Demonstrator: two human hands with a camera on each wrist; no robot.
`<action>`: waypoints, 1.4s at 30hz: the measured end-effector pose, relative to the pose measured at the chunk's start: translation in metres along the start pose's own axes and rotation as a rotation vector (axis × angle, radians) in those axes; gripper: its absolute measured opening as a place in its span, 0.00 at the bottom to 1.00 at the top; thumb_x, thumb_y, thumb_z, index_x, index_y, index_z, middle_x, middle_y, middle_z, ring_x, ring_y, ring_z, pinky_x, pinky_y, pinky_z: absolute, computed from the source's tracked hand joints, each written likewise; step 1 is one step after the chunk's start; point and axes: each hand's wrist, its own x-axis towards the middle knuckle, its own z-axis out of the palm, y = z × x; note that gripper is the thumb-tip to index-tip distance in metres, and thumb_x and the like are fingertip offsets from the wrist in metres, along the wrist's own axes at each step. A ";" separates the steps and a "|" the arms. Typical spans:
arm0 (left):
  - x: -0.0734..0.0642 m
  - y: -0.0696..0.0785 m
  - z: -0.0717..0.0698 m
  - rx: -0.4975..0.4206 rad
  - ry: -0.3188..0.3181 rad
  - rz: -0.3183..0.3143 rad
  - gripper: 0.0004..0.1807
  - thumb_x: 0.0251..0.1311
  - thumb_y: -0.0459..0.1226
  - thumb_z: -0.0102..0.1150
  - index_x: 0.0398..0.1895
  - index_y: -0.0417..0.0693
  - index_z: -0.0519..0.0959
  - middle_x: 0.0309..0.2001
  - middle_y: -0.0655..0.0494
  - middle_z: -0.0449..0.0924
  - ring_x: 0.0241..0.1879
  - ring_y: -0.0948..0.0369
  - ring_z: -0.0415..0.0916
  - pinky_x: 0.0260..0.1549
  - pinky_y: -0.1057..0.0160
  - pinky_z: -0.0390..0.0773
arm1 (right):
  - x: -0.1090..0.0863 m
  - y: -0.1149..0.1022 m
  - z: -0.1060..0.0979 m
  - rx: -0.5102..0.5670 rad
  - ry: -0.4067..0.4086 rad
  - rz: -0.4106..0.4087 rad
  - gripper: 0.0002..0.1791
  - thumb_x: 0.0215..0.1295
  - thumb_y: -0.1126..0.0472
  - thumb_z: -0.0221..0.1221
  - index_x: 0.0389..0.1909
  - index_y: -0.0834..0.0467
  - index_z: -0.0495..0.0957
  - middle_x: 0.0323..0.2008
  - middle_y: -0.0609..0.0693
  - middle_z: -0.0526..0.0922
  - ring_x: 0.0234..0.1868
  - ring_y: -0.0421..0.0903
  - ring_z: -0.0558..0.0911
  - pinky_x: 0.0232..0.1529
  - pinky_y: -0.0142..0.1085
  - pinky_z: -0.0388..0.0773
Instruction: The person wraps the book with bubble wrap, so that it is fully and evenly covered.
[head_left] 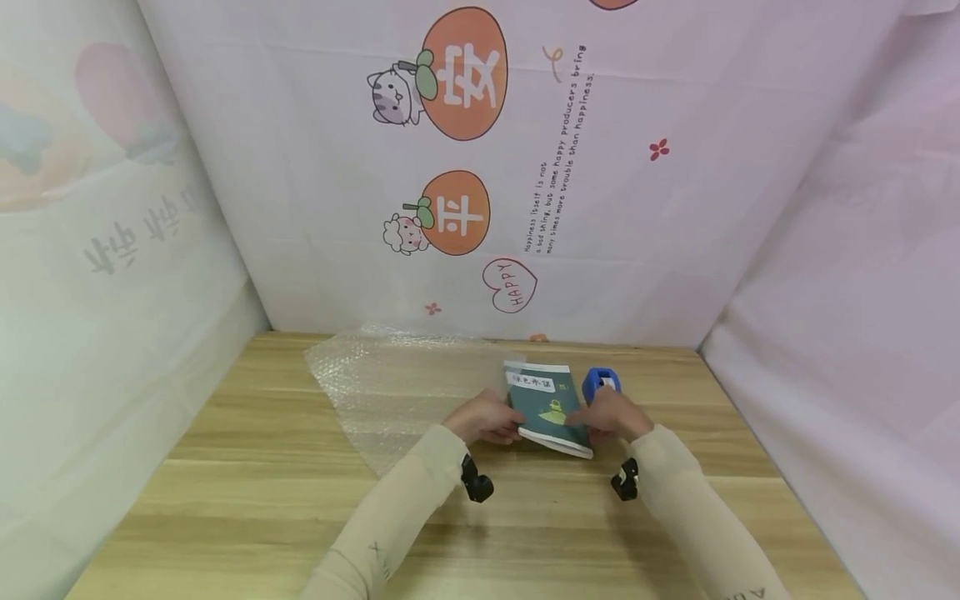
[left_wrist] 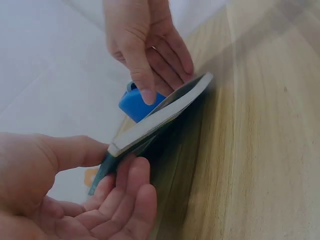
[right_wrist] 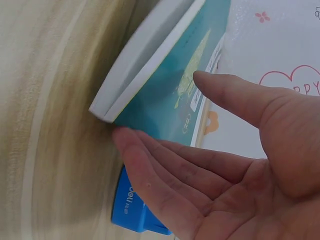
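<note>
A dark green book (head_left: pixel 546 402) with white edges and a yellow-green cover picture is slightly raised from the wooden table, its near edge tilted. My left hand (head_left: pixel 483 417) pinches its left side, thumb on the cover and fingers below, as the left wrist view shows. On the opposite side is my right hand (right_wrist: pixel 215 165), its fingers nearly straight along the book's edge and its thumb spread over the cover. Whether that thumb touches the cover, I cannot tell. Behind the right hand stands a blue tape dispenser (head_left: pixel 600 379), partly hidden by it.
A clear sheet of bubble wrap (head_left: pixel 390 383) lies left of the book, reaching the table's back edge. White printed cloth (head_left: pixel 600 292) hangs behind the wooden table (head_left: pixel 525 533) and along both sides.
</note>
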 end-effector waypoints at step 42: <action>-0.002 0.000 0.000 -0.098 0.104 -0.013 0.07 0.68 0.31 0.67 0.40 0.31 0.84 0.31 0.46 0.88 0.26 0.61 0.85 0.32 0.66 0.89 | -0.012 0.000 -0.005 0.099 0.199 -0.084 0.19 0.63 0.52 0.72 0.17 0.58 0.82 0.46 0.61 0.87 0.47 0.53 0.82 0.45 0.40 0.80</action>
